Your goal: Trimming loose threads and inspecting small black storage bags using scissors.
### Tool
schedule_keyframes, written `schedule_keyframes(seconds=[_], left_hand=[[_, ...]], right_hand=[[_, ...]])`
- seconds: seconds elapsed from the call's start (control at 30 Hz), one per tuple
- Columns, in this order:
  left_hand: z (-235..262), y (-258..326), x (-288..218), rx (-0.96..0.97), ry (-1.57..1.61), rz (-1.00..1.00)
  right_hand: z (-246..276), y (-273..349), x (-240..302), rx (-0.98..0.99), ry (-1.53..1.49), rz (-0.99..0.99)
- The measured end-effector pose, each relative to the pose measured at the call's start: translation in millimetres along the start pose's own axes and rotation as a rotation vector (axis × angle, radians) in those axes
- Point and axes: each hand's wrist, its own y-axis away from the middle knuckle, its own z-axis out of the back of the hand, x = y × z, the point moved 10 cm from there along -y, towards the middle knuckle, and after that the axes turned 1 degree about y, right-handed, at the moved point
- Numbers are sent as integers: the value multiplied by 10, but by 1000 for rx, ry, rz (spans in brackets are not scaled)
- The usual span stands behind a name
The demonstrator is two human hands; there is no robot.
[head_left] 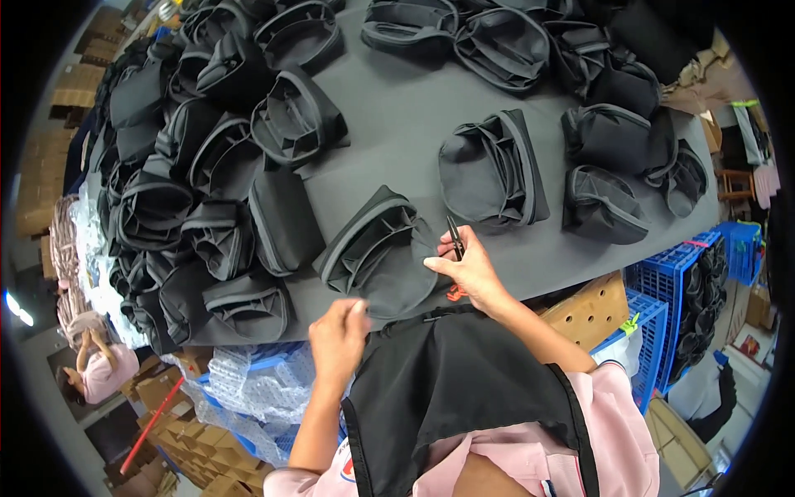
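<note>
Head view: right hand (470,272) pinching small black thread snips (455,238) at the open black fabric pouch (377,253), left hand (338,335) loosely curled beside it; blades could nick fabric.

surface: dark grey table (397,124) — load: black fabric pouches (493,170) | heaped at left, loose at right

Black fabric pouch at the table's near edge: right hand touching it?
Touching. Head view shows right hand fingertips pressed on the black fabric pouch rim, small dark snips held above.
</note>
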Motion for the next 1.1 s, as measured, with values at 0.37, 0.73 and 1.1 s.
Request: schedule_keyframes(seconds=[0.37,0.73,1.1], left_hand=[[-633,-401,-162,-132,863,45],[-731,-367,-36,-152,652,38],[-657,-432,25,-96,492,74]], right_hand=[[-502,367,555,317,126,297],[-234,55,245,161,-117,-109],[-368,83,157,239,-279,-187]])
